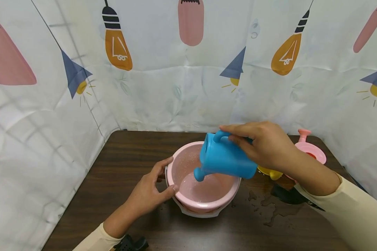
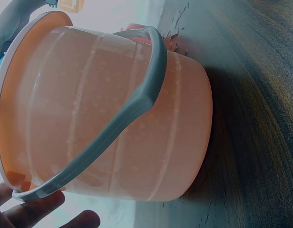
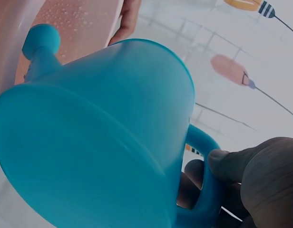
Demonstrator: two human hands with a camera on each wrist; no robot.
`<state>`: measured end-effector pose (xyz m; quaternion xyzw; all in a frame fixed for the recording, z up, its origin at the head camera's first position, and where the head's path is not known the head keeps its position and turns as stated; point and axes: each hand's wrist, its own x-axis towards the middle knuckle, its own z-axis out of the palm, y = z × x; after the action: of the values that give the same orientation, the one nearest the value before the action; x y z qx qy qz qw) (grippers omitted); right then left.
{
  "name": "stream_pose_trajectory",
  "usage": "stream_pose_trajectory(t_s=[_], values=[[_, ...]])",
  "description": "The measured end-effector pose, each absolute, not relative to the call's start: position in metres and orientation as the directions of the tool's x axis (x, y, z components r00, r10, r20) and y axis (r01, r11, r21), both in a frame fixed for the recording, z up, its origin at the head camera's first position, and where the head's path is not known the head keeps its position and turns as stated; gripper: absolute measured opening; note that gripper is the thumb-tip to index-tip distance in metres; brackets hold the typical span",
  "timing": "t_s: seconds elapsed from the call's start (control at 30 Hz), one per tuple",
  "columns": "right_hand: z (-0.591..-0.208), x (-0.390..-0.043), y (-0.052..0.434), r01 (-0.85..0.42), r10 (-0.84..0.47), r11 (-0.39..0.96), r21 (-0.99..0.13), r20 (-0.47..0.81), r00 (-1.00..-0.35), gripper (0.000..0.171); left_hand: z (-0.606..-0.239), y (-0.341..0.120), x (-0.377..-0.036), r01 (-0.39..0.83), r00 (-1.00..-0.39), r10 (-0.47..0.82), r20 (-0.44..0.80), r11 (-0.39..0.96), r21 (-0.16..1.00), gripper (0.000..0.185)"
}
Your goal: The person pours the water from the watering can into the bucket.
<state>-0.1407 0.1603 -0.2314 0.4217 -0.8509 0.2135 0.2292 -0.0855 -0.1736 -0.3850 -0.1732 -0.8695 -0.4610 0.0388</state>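
A pink bucket [image 1: 204, 205] with a grey handle [image 2: 149, 88] stands on the dark wooden table. My left hand [image 1: 149, 195] holds its rim on the left side, thumb over the edge and fingers spread along the outside. Above the bucket, my right hand [image 1: 264, 143] grips the handle of a blue toy watering can [image 1: 227, 158]. The can lies tipped on its side in the air, its open top facing left and its round spout [image 3: 42, 40] pointing down into the bucket. Drops of water cling to the bucket's inner wall; no stream shows from the spout.
Behind my right forearm are a pink toy watering can [image 1: 315, 150] and a yellow toy piece [image 1: 273, 173], both partly hidden. Water puddles [image 1: 274, 212] lie on the table [image 1: 138, 150] right of the bucket. A printed white curtain [image 1: 163, 94] hangs around the table.
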Motion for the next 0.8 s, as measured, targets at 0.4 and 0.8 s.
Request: stream_pose_trajectory(t_s=[0.4, 0.8], values=[[-0.233, -0.134, 0.182, -0.809, -0.571, 0.548, -0.212, 0.613, -0.547, 0.049, -0.384, -0.173, -0.085, 0.333, -0.939, 0.261, 0.223, 0.527, 0.782, 0.075], [-0.242, -0.123, 0.215, -0.726, -0.481, 0.654, -0.212, 0.624, -0.616, 0.047, -0.384, -0.173, -0.085, 0.333, -0.94, 0.256, 0.227, 0.534, 0.777, 0.075]])
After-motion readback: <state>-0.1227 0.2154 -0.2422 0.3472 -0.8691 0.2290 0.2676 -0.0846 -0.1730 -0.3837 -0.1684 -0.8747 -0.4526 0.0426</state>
